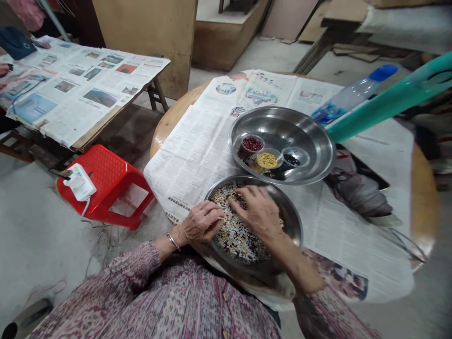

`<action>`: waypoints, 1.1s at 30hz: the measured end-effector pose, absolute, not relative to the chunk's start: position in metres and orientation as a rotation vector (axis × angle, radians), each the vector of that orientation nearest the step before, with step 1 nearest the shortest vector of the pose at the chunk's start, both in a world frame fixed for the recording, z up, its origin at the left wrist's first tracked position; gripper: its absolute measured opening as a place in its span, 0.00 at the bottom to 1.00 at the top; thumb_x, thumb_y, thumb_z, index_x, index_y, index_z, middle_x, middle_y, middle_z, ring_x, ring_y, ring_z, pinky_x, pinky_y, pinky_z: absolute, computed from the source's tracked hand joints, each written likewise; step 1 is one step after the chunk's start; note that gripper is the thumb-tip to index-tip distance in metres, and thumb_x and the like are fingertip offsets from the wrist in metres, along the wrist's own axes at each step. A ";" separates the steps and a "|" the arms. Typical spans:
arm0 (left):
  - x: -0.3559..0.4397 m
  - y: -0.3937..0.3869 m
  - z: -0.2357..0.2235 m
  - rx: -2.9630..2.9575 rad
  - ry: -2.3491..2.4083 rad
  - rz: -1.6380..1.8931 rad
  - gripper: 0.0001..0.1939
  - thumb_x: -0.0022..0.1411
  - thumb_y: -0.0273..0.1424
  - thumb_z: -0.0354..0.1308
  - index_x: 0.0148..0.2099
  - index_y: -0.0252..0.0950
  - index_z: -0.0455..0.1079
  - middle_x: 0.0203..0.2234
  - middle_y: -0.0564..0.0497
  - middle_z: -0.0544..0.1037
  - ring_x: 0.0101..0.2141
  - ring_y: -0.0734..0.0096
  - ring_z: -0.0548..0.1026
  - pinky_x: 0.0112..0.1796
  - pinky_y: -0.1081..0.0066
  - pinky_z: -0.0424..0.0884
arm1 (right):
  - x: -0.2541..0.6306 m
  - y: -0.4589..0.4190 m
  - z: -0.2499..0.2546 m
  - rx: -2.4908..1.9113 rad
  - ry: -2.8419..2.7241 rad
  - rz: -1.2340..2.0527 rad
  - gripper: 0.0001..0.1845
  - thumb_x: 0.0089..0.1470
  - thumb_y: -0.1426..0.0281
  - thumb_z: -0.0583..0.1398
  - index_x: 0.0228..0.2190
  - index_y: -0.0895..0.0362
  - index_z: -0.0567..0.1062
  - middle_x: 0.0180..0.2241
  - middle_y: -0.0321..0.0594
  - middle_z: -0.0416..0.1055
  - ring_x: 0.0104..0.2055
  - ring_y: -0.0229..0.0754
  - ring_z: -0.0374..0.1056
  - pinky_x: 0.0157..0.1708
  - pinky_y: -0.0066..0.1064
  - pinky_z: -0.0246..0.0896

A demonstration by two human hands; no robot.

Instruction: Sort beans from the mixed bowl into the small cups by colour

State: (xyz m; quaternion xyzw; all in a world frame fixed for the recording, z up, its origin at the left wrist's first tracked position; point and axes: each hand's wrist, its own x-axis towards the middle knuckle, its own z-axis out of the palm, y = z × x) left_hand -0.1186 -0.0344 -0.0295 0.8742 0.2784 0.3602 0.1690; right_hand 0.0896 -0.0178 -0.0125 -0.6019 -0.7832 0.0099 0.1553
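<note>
A steel bowl (295, 221) close to my body holds a mix of white grains (240, 235) with yellow, dark red and black beans among them. My left hand (202, 222) is at the bowl's left rim, its fingers curled together at the edge of the mix; what they hold, if anything, is hidden. Over the upper part of the mix reaches my right hand (259, 212), fingers bent and thumb apart, the tips near the grains. Behind it, a wider steel basin (318, 141) contains clear cups of red beans (252, 143), yellow beans (267, 160) and black beans (292, 159).
Newspaper (190, 146) covers the round wooden table (165, 117). A plastic bottle (348, 96), a long green object (391, 96) and a crumpled grey bag (363, 190) lie to the right. At left stand a red stool (106, 165) with a power strip (79, 183) and another newspaper-covered table (88, 89).
</note>
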 end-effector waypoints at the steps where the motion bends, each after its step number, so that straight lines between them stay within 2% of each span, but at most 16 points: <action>1: -0.119 -0.035 -0.029 2.473 0.804 1.057 0.07 0.67 0.27 0.51 0.47 0.33 0.65 0.41 0.43 0.74 0.45 0.63 0.72 0.47 0.61 0.73 | 0.081 -0.017 -0.013 -1.676 -2.283 0.033 0.16 0.59 0.61 0.56 0.43 0.58 0.74 0.45 0.49 0.73 0.48 0.50 0.64 0.44 0.39 0.57; 4: -0.119 -0.036 -0.028 2.457 0.831 1.085 0.08 0.67 0.29 0.52 0.48 0.32 0.64 0.44 0.40 0.71 0.47 0.61 0.71 0.48 0.59 0.74 | 0.059 -0.021 -0.016 -1.485 -2.418 0.153 0.17 0.58 0.65 0.58 0.47 0.58 0.73 0.49 0.50 0.71 0.50 0.51 0.62 0.47 0.41 0.57; 7: -0.119 -0.036 -0.030 2.452 0.805 1.079 0.09 0.67 0.29 0.51 0.49 0.33 0.63 0.44 0.41 0.71 0.47 0.61 0.71 0.47 0.59 0.74 | 0.055 -0.027 -0.017 -1.282 -2.536 0.312 0.11 0.55 0.73 0.57 0.41 0.56 0.74 0.41 0.45 0.72 0.44 0.47 0.63 0.44 0.38 0.59; 10: -0.119 -0.035 -0.032 2.462 0.792 1.108 0.10 0.67 0.29 0.51 0.50 0.32 0.63 0.43 0.41 0.71 0.46 0.61 0.71 0.46 0.59 0.74 | 0.078 -0.036 -0.017 -1.260 -2.604 0.317 0.09 0.53 0.77 0.56 0.32 0.55 0.74 0.34 0.42 0.71 0.39 0.44 0.63 0.39 0.35 0.59; 12: -0.119 -0.035 -0.032 2.466 0.799 1.125 0.09 0.67 0.29 0.52 0.49 0.33 0.63 0.42 0.42 0.72 0.45 0.62 0.72 0.46 0.60 0.75 | 0.102 -0.046 -0.017 -1.349 -2.591 0.261 0.08 0.53 0.77 0.55 0.28 0.54 0.73 0.31 0.41 0.70 0.37 0.44 0.64 0.38 0.35 0.60; 14: -0.119 -0.035 -0.031 2.466 0.793 1.142 0.08 0.67 0.29 0.52 0.47 0.33 0.63 0.41 0.43 0.72 0.44 0.63 0.72 0.45 0.61 0.75 | 0.123 -0.059 -0.016 -1.434 -2.497 0.216 0.08 0.54 0.76 0.55 0.29 0.53 0.73 0.32 0.40 0.71 0.38 0.44 0.66 0.40 0.36 0.62; 20: -0.118 -0.035 -0.027 2.461 0.793 1.148 0.07 0.67 0.28 0.53 0.47 0.32 0.63 0.41 0.42 0.72 0.44 0.64 0.72 0.45 0.63 0.76 | 0.098 -0.091 -0.010 -1.257 -2.521 0.270 0.13 0.57 0.72 0.56 0.43 0.51 0.75 0.47 0.43 0.73 0.50 0.47 0.67 0.48 0.41 0.66; 24: -0.119 -0.035 -0.027 2.475 0.808 1.120 0.07 0.68 0.28 0.52 0.47 0.32 0.64 0.41 0.42 0.72 0.44 0.63 0.72 0.45 0.62 0.76 | 0.082 -0.081 -0.013 -1.234 -2.601 0.157 0.14 0.56 0.73 0.55 0.40 0.47 0.76 0.50 0.41 0.73 0.54 0.49 0.65 0.53 0.46 0.63; 27: -0.118 -0.035 -0.028 2.480 0.789 1.139 0.06 0.67 0.27 0.52 0.46 0.33 0.64 0.40 0.43 0.73 0.43 0.64 0.73 0.44 0.63 0.76 | 0.111 -0.068 -0.019 -1.454 -2.449 0.008 0.11 0.56 0.73 0.54 0.36 0.52 0.76 0.49 0.47 0.73 0.53 0.54 0.65 0.50 0.48 0.63; 29: -0.118 -0.034 -0.028 2.480 0.776 1.156 0.06 0.67 0.27 0.53 0.46 0.32 0.64 0.39 0.43 0.73 0.42 0.65 0.73 0.44 0.63 0.76 | 0.134 -0.065 -0.022 -1.605 -2.280 -0.058 0.10 0.57 0.72 0.54 0.37 0.56 0.75 0.45 0.50 0.73 0.50 0.52 0.66 0.48 0.45 0.64; 33: -0.118 -0.034 -0.029 2.477 0.782 1.136 0.05 0.67 0.27 0.52 0.45 0.33 0.64 0.39 0.43 0.73 0.43 0.65 0.73 0.44 0.63 0.75 | 0.145 -0.077 -0.023 -1.871 -2.078 -0.098 0.15 0.61 0.64 0.53 0.44 0.58 0.74 0.43 0.49 0.72 0.44 0.48 0.68 0.43 0.40 0.66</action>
